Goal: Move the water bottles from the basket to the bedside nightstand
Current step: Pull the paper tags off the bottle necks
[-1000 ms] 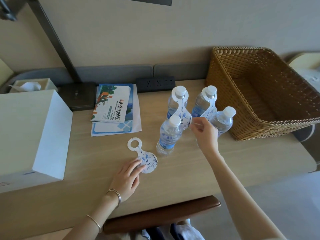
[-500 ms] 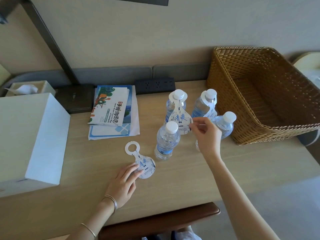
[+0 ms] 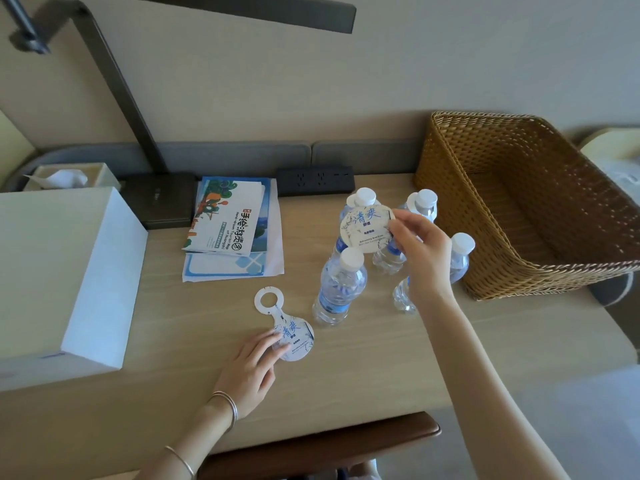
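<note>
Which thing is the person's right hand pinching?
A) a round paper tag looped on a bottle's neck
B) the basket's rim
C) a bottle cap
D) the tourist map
A: the right hand pinches the edge of the round paper tag, whose ring sits on the neck of the back bottle.

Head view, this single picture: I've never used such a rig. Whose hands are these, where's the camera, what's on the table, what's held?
There is no robot: a person works with bare hands, and the one camera sits on their head, looking down. On the table stand four bottles, beside a basket with no bottle visible inside. Also there: a white box, leaflets, a power strip. The left hand rests fingertips on a loose tag lying flat. The right hand pinches a second tag, whose ring seems looped round a rear bottle's neck.
</note>
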A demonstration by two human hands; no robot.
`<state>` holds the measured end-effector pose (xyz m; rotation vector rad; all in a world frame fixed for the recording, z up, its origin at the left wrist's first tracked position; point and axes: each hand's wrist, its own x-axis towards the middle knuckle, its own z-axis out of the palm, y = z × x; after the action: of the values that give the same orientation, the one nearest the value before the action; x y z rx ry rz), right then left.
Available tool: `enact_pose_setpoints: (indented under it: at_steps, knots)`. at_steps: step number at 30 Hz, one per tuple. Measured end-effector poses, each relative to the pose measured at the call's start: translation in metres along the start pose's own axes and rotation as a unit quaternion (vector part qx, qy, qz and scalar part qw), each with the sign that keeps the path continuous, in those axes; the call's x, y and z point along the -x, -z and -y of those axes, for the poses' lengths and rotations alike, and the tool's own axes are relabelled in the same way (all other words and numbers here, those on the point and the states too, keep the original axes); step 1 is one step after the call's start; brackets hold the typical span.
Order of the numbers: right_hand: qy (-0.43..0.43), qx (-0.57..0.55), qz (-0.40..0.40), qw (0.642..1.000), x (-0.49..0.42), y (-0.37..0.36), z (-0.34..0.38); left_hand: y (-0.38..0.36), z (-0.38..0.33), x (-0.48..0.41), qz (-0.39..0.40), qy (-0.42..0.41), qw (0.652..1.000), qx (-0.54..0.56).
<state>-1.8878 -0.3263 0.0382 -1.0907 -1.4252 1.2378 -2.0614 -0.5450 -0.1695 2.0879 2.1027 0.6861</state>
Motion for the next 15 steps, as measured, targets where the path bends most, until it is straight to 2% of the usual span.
enact_pose_setpoints:
  at_steps: [9,15]
  knots:
    - [-0.015,-0.074,-0.002,0.997,-0.002,-0.007,0.02,0.0,0.001,0.0,-0.004,-0.002,1.0,0.001]
    - [-0.035,-0.047,0.044,0.997,0.039,-0.007,0.014,0.002,0.0,0.002,0.002,0.004,1.0,0.005]
